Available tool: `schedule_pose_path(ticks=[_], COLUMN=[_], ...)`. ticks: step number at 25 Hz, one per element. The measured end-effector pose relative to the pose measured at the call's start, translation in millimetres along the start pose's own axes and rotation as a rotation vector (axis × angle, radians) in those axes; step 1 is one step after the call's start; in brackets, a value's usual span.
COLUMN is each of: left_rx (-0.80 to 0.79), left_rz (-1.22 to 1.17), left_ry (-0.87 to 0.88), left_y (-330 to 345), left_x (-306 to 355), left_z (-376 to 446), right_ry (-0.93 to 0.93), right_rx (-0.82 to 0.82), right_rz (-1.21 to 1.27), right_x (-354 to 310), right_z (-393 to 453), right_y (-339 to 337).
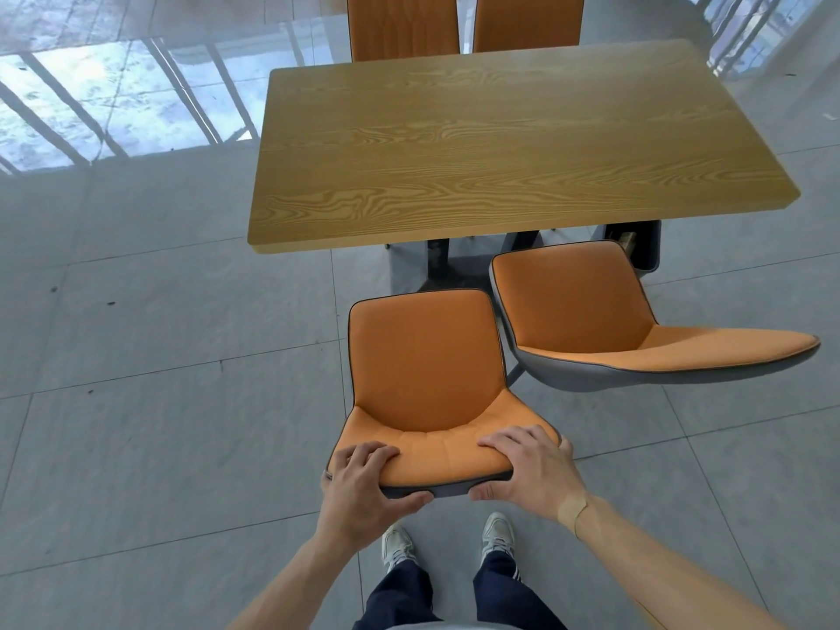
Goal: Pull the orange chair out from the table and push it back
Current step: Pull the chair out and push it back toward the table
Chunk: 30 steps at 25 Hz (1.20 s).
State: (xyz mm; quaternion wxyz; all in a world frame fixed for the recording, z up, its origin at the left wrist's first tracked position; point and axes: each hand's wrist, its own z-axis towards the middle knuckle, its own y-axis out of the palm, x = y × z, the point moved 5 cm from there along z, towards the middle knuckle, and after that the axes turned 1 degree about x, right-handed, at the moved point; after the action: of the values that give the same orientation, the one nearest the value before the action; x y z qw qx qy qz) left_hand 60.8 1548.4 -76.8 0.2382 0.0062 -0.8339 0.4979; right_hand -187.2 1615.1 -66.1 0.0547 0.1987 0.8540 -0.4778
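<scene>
Head view: looks down over a table, four chairs and the person's own arms and feet.
Grasped chair: an orange padded chair with a grey shell back and dark piping (427, 384) stands on the grey tiled floor (159, 402), clear of the table, its seat front pointing towards the table edge with a strip of floor between them.
Left hand: the left hand (363, 484) clamps the left end of the chair's top rail, fingers (370, 454) curled together over the orange front, thumb pressed against the grey rear.
Right hand: the right hand (529, 470) clamps the right end of the same rail, fingers (504, 441) lying side by side on the orange padding, thumb underneath on the grey shell.
Wrist: a tan adhesive plaster (573, 511) crosses the right wrist.
Table: a rectangular light wood-grain table top (500, 143) on dark legs, nothing on it.
Neighbour chair: a second orange chair with a grey shell (591, 320) stands just to the right of the grasped one, nearer the table, turned at an angle.
Far side: two orange chair backs (463, 25) stand upright against the table's far edge.
Feet: pale grey trainers (447, 541) and dark blue trousers (454, 597) stand right behind the grasped chair.
</scene>
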Motion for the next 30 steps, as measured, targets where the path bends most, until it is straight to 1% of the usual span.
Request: schedule_pose_path(ticks=[18, 30], left_rx=[-0.002, 0.017], left_rz=[-0.013, -0.018], left_ry=[-0.012, -0.001], left_y=[-21, -24], left_x=[23, 27], left_z=[74, 91], right_ry=[-0.026, -0.042], right_rx=[0.026, 0.033], right_rz=[0.035, 0.03], right_x=[23, 31], right_z=[64, 82], right_y=[-50, -56])
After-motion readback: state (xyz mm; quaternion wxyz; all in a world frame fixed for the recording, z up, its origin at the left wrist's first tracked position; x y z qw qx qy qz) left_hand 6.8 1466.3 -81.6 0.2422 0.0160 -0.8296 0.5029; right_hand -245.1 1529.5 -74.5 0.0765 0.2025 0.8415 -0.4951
